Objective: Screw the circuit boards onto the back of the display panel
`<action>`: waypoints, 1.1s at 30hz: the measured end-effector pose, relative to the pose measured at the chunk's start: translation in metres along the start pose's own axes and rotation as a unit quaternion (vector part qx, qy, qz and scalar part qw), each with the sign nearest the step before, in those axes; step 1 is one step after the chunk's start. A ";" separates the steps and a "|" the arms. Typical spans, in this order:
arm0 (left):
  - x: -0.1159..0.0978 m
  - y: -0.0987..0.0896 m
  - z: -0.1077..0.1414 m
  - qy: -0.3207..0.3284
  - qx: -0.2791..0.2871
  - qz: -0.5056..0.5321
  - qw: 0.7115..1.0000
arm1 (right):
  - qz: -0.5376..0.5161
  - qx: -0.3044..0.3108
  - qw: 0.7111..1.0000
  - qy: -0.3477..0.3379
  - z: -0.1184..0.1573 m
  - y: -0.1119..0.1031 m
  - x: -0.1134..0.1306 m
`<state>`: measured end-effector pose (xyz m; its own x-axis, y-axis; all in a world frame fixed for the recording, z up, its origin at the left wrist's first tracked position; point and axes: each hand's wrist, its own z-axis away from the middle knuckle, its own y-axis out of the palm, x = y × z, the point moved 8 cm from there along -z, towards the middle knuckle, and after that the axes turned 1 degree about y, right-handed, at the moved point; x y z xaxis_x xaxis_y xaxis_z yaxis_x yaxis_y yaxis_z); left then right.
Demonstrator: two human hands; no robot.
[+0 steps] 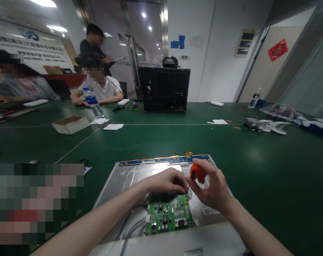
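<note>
My right hand [214,185] grips a stubby orange-and-black screwdriver [195,171], its thin shaft slanting down to the upper right corner of a green circuit board [169,215]. Close beside the screwdriver's tip, the fingers of my left hand [169,179] are pinched together over the board's far edge; what they hold, if anything, is hidden. The board lies on the silver metal back of a flat display panel [110,193]. Along the panel's far edge runs a narrow blue circuit strip [161,161]. Grey cables [133,229] come off the board's left side.
Across the green table [150,138] stands a black monitor-like housing [165,89]. At left are an open white box [70,125] and a water bottle [93,103]. Right, grey and white parts [265,125] lie near a plastic bag [281,111]. Several people are on the left.
</note>
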<state>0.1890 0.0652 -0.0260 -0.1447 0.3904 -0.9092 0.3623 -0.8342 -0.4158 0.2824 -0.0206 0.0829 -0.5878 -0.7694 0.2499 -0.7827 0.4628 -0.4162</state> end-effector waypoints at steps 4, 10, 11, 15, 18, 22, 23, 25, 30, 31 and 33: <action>0.000 0.000 0.000 0.006 0.006 0.002 1.000 | -0.005 0.010 1.000 -0.003 -0.001 0.000 0.001; 0.001 0.000 0.000 0.010 0.001 -0.001 1.000 | -0.010 0.018 1.000 0.010 -0.002 -0.001 0.004; 0.002 0.000 0.000 0.009 0.002 0.000 1.000 | -0.007 0.017 1.000 0.011 -0.002 -0.001 0.004; 0.002 0.001 -0.001 0.007 0.006 -0.003 1.000 | -0.007 0.008 1.000 0.011 -0.001 -0.001 0.003; 0.001 0.000 -0.001 0.006 0.005 -0.009 1.000 | 0.001 -0.003 1.000 0.002 -0.001 -0.001 0.002; 0.001 0.000 0.000 0.005 0.009 -0.012 1.000 | 0.005 0.001 1.000 -0.008 -0.001 0.000 0.003; 0.001 0.000 0.000 0.006 0.010 -0.012 1.000 | 0.003 0.003 1.000 -0.007 -0.001 0.000 0.003; 0.002 0.000 0.000 0.007 0.009 -0.011 1.000 | -0.004 0.006 1.000 -0.004 -0.002 -0.001 0.004; 0.002 0.001 0.001 0.008 0.007 -0.008 1.000 | -0.012 0.016 1.000 0.011 -0.003 -0.001 0.004; 0.002 0.001 0.001 0.009 0.006 -0.009 1.000 | -0.010 0.018 1.000 0.012 -0.003 0.000 0.003; 0.002 0.001 0.001 0.009 0.005 -0.010 1.000 | -0.009 0.016 1.000 0.014 -0.002 0.001 0.002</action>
<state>0.1880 0.0650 -0.0285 -0.1353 0.4133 -0.9005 0.3505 -0.8301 -0.4337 0.2802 -0.0212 0.0850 -0.5787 -0.7653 0.2816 -0.7871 0.4338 -0.4385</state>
